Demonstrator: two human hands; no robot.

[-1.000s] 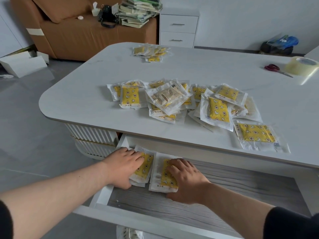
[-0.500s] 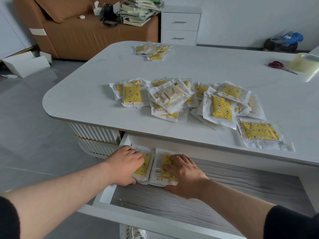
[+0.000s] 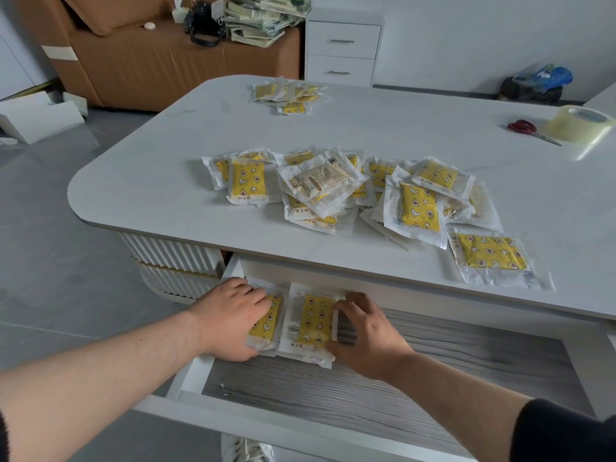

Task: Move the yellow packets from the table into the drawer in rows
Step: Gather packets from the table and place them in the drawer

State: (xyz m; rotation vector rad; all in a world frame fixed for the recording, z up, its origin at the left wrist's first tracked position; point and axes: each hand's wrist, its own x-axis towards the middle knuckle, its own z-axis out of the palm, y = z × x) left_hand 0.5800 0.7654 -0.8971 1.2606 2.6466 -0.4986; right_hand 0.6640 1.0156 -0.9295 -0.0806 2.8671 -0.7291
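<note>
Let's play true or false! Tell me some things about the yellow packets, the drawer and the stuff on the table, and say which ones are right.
1. The drawer is open. True.
2. The left hand rests on the left packet in the drawer. True.
3. The scissors have blue handles. False: the handles are red.
4. The table has no packets left on it. False: a big pile lies near the front and a small pile lies farther back.
5. The right hand touches the right packet. True.
</note>
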